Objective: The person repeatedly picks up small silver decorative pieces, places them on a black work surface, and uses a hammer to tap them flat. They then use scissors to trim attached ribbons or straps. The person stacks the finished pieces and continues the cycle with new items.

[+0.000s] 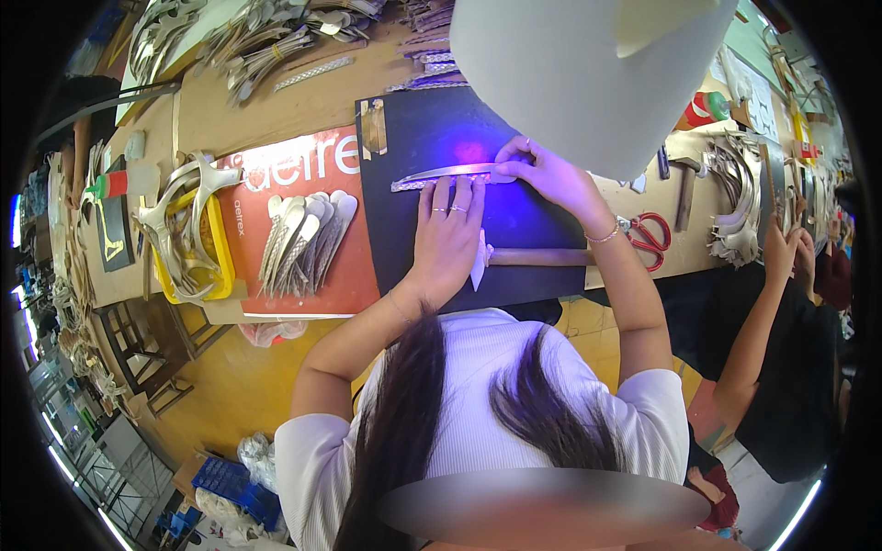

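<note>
Busy workshop here, with a long wooden counter (276, 115) running across the shot and stuff piled all over it. In the middle sits a dark work mat (432, 138) lit by a purple glow, and on it lies a long thin silvery strip (441, 174), stretched left to right. The left hand (447, 241) lies flat on the mat, fingers (455, 193) straight and close together, tips pressing down on the strip around its middle. The right hand (548, 170) is at the strip's right end with fingers curled, pinching that end as far as I can tell. Just below the hands there's a hammer (533, 257) with a wooden handle lying on the mat, touching neither hand. Red-handled scissors (650, 234) sit just right of the mat. To the left there's a red sheet (253, 220) with a fanned pile of pale sole-shaped pieces (303, 239) on it, and a yellow tray (219, 248) of curvy metallic straps beside that. Another person's arm (767, 303) comes in on the right edge.
</note>
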### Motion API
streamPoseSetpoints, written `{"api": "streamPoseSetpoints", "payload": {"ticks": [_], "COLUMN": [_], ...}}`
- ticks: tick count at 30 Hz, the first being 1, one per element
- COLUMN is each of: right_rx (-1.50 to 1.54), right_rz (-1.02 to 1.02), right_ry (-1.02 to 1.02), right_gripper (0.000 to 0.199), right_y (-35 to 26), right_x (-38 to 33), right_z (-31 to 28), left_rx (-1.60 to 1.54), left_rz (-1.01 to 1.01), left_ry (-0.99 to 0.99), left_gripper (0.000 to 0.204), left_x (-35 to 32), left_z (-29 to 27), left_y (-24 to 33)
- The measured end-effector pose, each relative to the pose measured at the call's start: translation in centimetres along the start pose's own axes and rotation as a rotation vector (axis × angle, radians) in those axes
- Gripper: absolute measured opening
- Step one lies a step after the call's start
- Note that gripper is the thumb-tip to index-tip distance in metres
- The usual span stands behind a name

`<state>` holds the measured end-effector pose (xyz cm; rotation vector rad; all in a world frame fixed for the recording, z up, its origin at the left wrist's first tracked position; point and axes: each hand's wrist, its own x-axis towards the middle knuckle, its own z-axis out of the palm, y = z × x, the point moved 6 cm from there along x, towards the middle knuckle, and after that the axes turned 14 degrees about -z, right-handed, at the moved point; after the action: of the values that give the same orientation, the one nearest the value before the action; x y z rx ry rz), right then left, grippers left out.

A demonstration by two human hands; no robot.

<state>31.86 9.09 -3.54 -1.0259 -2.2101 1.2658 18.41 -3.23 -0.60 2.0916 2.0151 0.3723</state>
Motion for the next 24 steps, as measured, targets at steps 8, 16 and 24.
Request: {"api": "streamPoseSetpoints", "payload": {"ticks": [8,16,24], "right_rx": [0.003,-0.101,-0.159], "right_rz": [-0.005,-0.021,-0.068], "right_ry": [-0.012,-0.013,0.020], "right_gripper": [0.017,0.022,0.027], "right_y": [0.8,-1.8,-2.1], "right_x": [0.2,0.5,0.6], "right_z": [-0.1,-0.7,-0.7], "left_rx": [0.135,0.164,0.150], "left_rz": [-0.035,-0.016,-0.014], "left_ry": [-0.043,-0.105,-0.133], "left_gripper": [0.067,0.073,0.075], "left_x": [0.3,0.4,0.5], "left_z": [0.4,0.0,0.0], "left_y": [0.7,1.0,1.0]}}
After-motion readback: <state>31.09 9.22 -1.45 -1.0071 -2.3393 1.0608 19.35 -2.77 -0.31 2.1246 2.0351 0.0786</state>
